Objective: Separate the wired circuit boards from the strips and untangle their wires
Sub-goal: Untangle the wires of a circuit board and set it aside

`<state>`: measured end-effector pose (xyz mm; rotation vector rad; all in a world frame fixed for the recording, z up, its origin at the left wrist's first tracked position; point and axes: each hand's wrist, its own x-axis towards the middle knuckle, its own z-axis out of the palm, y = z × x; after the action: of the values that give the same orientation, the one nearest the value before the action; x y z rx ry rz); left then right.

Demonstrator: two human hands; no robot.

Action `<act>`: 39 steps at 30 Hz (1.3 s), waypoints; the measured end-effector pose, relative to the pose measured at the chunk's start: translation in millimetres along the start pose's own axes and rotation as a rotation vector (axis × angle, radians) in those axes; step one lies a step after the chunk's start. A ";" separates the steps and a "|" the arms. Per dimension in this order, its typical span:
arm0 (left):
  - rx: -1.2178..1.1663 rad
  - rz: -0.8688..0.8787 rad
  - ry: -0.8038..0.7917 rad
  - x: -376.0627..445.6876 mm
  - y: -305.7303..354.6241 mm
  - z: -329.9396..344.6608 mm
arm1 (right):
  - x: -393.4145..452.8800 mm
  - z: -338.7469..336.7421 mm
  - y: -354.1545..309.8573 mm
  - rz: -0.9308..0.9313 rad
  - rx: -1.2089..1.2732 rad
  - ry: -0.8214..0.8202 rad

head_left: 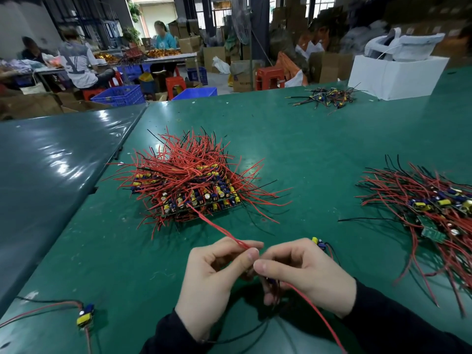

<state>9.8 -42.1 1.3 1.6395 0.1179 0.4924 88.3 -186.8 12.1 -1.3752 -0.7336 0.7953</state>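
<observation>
Left hand (217, 274) pinching red wire (217, 227) stretched from tangled board stack (194, 185) mid-bench (306, 149); right hand (304, 273) gripping small board, mostly hidden. White box (396, 77) holding foam, far right.

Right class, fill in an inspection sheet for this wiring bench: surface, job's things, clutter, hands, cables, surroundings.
Surface: green matted table, small debris specks.
Job's things: big stack of board strips with red wires at centre; second wired-board pile at right; loose yellow-and-blue board near left.
Clutter: small tangle of wire offcuts far right; white box.
Hands: left hand fingers pinch a red wire; right hand grips another wire.
Cables: red wire runs from stack to left hand.
Surroundings: seated workers, blue crates, cardboard boxes.
</observation>
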 end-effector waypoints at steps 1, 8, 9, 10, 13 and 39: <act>-0.032 -0.028 0.017 -0.2 -0.3 0.3 | 0.1 0.1 -0.4 -0.005 -0.014 0.002; 0.061 -0.002 0.003 -4.3 -3.0 5.5 | 0.7 -1.8 2.8 0.014 -0.186 0.002; 0.062 -0.005 0.007 -5.1 -3.5 6.4 | 0.8 -1.1 2.6 0.003 -0.209 -0.005; 0.052 -0.012 0.020 -5.6 -3.9 8.0 | 0.3 -0.3 2.7 -0.023 -0.242 0.000; 0.019 -0.055 0.075 -6.3 -5.2 12.8 | -1.5 1.4 5.3 -0.144 -0.388 0.086; -0.098 -0.080 0.258 -2.4 2.5 11.3 | -4.7 7.2 7.2 -0.168 -0.525 -0.025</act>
<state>11.4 -53.7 2.6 1.4641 0.3441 0.6372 79.3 -186.5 5.5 -1.7412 -1.1147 0.5029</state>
